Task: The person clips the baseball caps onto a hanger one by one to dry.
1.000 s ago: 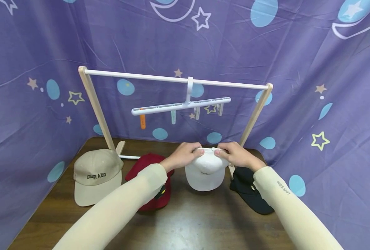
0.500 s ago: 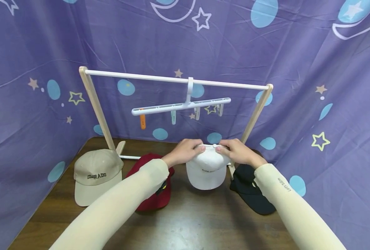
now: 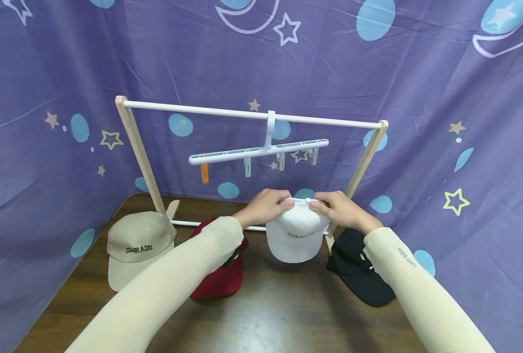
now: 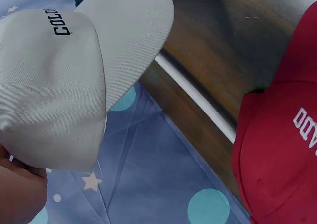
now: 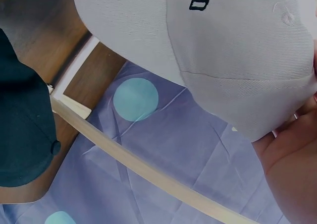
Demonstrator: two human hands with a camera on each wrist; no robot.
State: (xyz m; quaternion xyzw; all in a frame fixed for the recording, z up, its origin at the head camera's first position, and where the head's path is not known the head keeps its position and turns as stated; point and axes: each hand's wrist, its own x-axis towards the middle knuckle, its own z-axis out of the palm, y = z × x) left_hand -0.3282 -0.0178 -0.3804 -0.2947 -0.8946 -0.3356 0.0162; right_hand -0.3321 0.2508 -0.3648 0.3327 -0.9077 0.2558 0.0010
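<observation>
A white cap with dark lettering is held up off the table, its brim hanging down toward me. My left hand pinches the top of its crown from the left, thumb in front. From the other side my right hand pinches the crown near the top button. In the left wrist view the cap fills the upper left, with part of the left hand below it. The right wrist view shows the right hand at the cap's crown edge; most fingers are hidden behind the fabric.
A rack's white rod bears a pale hanger with several clips, one an orange clip. On the wooden table lie a beige cap, a red cap partly behind my left sleeve, and a black cap. A patterned curtain stands behind.
Both hands have raised the white cap slightly and shifted it a little to the right. The view has also shifted slightly; the other caps and the hanger stay put.
</observation>
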